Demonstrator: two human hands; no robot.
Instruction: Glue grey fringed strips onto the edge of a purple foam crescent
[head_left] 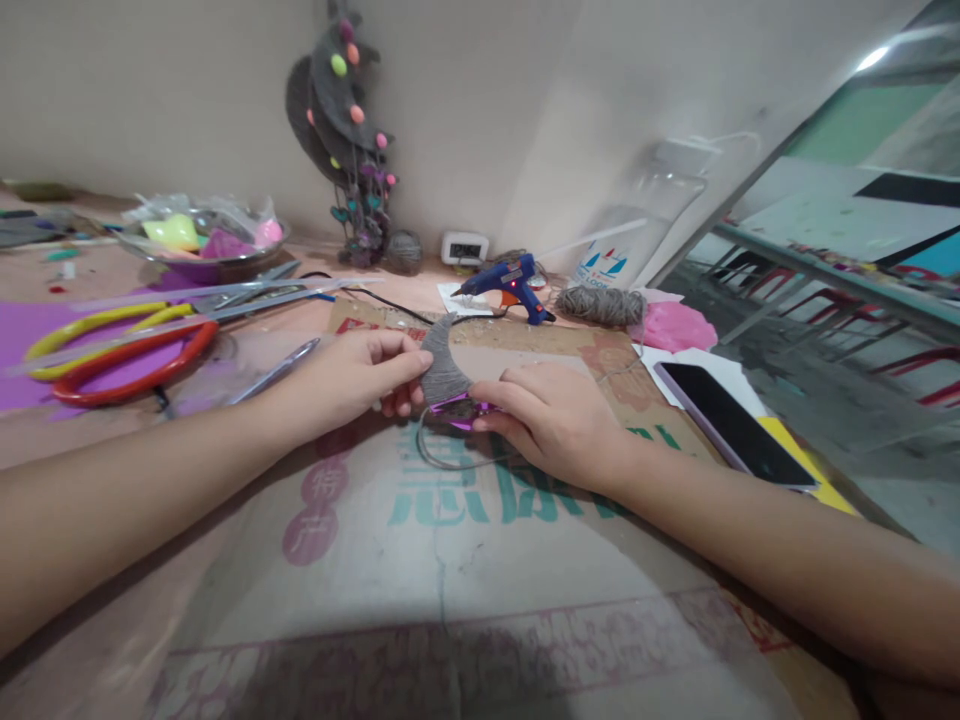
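A curved grey yarn-wrapped piece (pixel 444 366) is held above the cardboard, pinched on its left side between the thumb and fingers of my left hand (pixel 375 372). At its lower end, a shiny purple piece (pixel 459 408) shows, and the closed fingers of my right hand (pixel 551 415) grip this part. A loop of grey yarn (pixel 442 462) hangs below it and runs toward my right hand. My right palm hides part of the lower end.
Behind the hands stand a blue glue gun (pixel 517 287), a small clock (pixel 465 248) and grey yarn (pixel 600 304). Scissors (pixel 135 350), a pen (pixel 277 370) and a bowl (pixel 202 250) lie left. A phone (pixel 735 425) is right. Printed cardboard (pixel 360 600) lies underneath.
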